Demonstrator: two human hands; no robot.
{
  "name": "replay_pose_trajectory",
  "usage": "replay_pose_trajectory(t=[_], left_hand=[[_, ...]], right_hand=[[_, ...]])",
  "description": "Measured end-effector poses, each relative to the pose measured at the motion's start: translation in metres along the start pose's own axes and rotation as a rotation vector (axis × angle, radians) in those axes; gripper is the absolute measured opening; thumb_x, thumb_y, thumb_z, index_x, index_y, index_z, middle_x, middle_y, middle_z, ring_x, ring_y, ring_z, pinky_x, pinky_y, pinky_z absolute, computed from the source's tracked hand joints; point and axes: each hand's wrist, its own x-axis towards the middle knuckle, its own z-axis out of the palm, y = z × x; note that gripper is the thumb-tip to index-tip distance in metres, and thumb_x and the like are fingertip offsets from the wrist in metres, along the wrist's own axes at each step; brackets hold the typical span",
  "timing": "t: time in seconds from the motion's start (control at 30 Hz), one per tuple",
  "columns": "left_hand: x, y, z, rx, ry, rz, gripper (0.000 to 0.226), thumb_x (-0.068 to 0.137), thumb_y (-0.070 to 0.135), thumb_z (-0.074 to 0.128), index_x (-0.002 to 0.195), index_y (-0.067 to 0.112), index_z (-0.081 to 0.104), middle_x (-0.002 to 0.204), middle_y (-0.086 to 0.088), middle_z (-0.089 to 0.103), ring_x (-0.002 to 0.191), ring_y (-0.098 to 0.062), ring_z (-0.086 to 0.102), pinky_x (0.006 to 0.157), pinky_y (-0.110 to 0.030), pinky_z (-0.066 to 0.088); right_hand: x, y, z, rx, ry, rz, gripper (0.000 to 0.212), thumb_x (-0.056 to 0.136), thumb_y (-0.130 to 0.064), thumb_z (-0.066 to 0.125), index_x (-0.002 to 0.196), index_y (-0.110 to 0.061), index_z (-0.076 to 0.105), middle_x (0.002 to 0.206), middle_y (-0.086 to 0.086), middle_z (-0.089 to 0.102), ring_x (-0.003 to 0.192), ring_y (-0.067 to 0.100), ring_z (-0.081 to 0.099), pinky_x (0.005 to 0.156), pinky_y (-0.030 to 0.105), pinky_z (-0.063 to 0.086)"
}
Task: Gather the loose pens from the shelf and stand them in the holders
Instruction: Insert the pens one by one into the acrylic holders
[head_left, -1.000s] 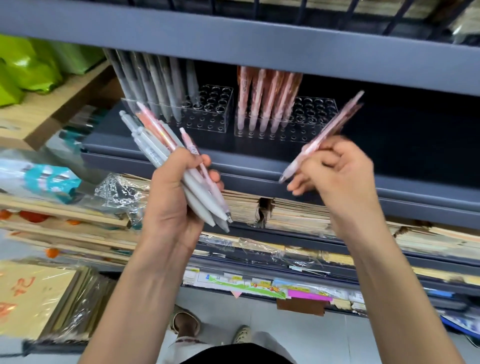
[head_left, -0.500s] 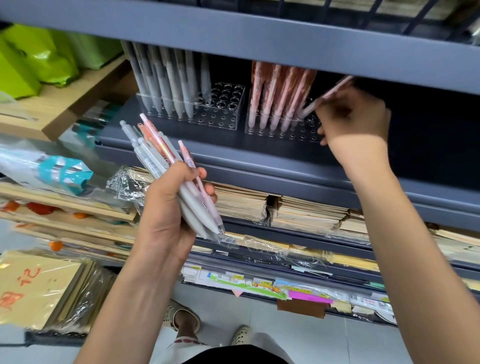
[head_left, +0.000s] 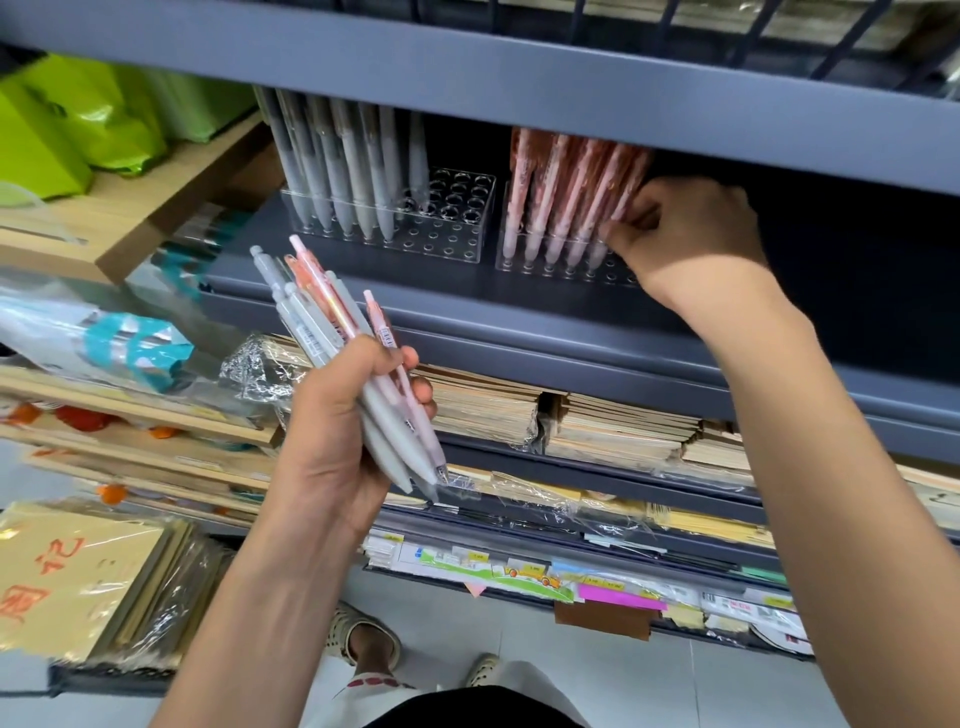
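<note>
Here the left hand (head_left: 337, 436) is closed around a bundle of loose pens (head_left: 353, 374), mostly grey with a few pink and orange ones among them, their tips pointing down past the fingers and their clicker ends fanned up and to the left. The right hand (head_left: 685, 234) is curled loosely, its fingertips (head_left: 615, 241) pressed against the rightmost of the pink pens (head_left: 566, 197) standing in the right-hand clear holder (head_left: 545, 267); whether it actually pinches a pen cannot be told.

The left forearm rises from the lower edge of the view, holding the bundle in front of the shelf and below it. The right forearm reaches up and inward under the shelf board above, wrist bent toward the holder.

Both holders sit on a dark grey shelf (head_left: 363, 291). The left clear holder (head_left: 431, 228) carries a row of grey pens (head_left: 343, 166) on its left side, with open holes on its right. Below, stacks of notebooks (head_left: 613, 426) wrapped in plastic fill the next shelf, and green bags (head_left: 78, 119) lie on a wooden surface at the upper left. A pale tiled floor shows at the bottom.
</note>
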Motion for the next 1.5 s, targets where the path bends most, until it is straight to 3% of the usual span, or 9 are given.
replay_pose_trajectory(t=[0.17, 0.27, 0.37, 0.53, 0.7, 0.93, 1.2, 1.37, 1.5], left_hand=[[0.0, -0.001, -0.002, 0.029, -0.085, -0.055, 0.02, 0.064, 0.011, 0.064, 0.084, 0.012, 0.067, 0.074, -0.003, 0.061, 0.056, -0.017, 0.056, 0.048, -0.027, 0.049], [-0.001, -0.005, 0.0, 0.052, -0.19, -0.074, 0.049, 0.054, 0.014, 0.069, 0.101, 0.009, 0.055, 0.075, -0.005, 0.061, 0.054, -0.018, 0.055, 0.049, -0.027, 0.049], [-0.004, -0.011, 0.006, 0.071, -0.283, -0.091, 0.041, 0.054, 0.014, 0.069, 0.093, 0.009, 0.06, 0.074, -0.008, 0.061, 0.053, -0.02, 0.054, 0.05, -0.028, 0.048], [-0.007, -0.017, 0.013, 0.15, -0.313, -0.103, 0.026, 0.053, 0.016, 0.07, 0.079, 0.014, 0.066, 0.074, -0.011, 0.061, 0.053, -0.023, 0.053, 0.052, -0.027, 0.045], [-0.008, -0.019, 0.016, 0.187, -0.329, -0.103, 0.03, 0.059, 0.005, 0.065, 0.089, 0.011, 0.065, 0.074, -0.012, 0.061, 0.053, -0.025, 0.053, 0.051, -0.028, 0.047], [-0.008, -0.021, 0.018, 0.204, -0.248, -0.164, 0.045, 0.063, 0.003, 0.061, 0.107, -0.002, 0.052, 0.073, -0.014, 0.065, 0.052, -0.025, 0.059, 0.05, -0.028, 0.052], [-0.005, -0.031, 0.032, 0.247, -0.249, -0.158, 0.029, 0.063, 0.004, 0.061, 0.091, 0.0, 0.061, 0.069, -0.014, 0.066, 0.052, -0.025, 0.06, 0.051, -0.028, 0.052], [-0.001, -0.035, 0.035, 0.268, -0.255, -0.214, 0.047, 0.063, 0.007, 0.064, 0.107, -0.007, 0.053, 0.071, -0.013, 0.07, 0.054, -0.023, 0.063, 0.052, -0.03, 0.055], [0.002, -0.041, 0.038, 0.249, -0.242, -0.209, 0.034, 0.064, 0.006, 0.063, 0.095, -0.001, 0.052, 0.069, -0.011, 0.064, 0.05, -0.021, 0.053, 0.049, -0.027, 0.048]], right_hand=[[-0.028, 0.001, 0.0, 0.222, 0.156, 0.092, 0.016, 0.084, -0.039, 0.063, 0.078, -0.025, 0.068, 0.073, -0.01, 0.067, 0.081, 0.017, 0.059, 0.073, 0.023, 0.04], [-0.053, -0.013, 0.007, 0.651, -0.168, 0.109, 0.02, 0.084, -0.038, 0.068, 0.077, -0.02, 0.073, 0.051, -0.018, 0.058, 0.047, -0.003, 0.05, 0.053, 0.018, 0.036], [-0.071, -0.025, 0.013, 0.822, -0.411, 0.071, 0.02, 0.086, -0.036, 0.069, 0.08, -0.018, 0.077, 0.061, -0.013, 0.066, 0.046, -0.006, 0.051, 0.042, 0.007, 0.034], [-0.082, -0.03, 0.016, 0.994, -0.507, 0.046, 0.017, 0.085, -0.02, 0.073, 0.089, -0.003, 0.075, 0.047, -0.017, 0.057, 0.042, -0.004, 0.05, 0.041, 0.004, 0.034], [-0.084, -0.027, 0.017, 1.063, -0.555, 0.029, 0.016, 0.079, -0.012, 0.077, 0.088, 0.001, 0.073, 0.052, -0.013, 0.061, 0.04, -0.003, 0.049, 0.04, 0.005, 0.034], [-0.081, -0.014, 0.011, 1.199, -0.411, 0.149, 0.007, 0.084, -0.013, 0.072, 0.081, -0.007, 0.071, 0.07, 0.007, 0.066, 0.054, 0.012, 0.054, 0.045, 0.023, 0.045], [-0.092, -0.004, 0.014, 1.043, -0.503, 0.101, 0.012, 0.082, -0.026, 0.074, 0.081, -0.015, 0.076, 0.067, 0.002, 0.065, 0.06, 0.015, 0.049, 0.048, 0.025, 0.042], [-0.089, 0.008, 0.011, 1.161, -0.31, 0.179, 0.008, 0.086, -0.017, 0.07, 0.083, -0.011, 0.076, 0.072, 0.0, 0.068, 0.062, 0.011, 0.055, 0.052, 0.024, 0.046], [-0.086, 0.017, 0.009, 1.313, -0.164, 0.284, 0.012, 0.091, -0.017, 0.065, 0.09, -0.006, 0.07, 0.075, 0.005, 0.069, 0.06, 0.017, 0.058, 0.054, 0.025, 0.051]])
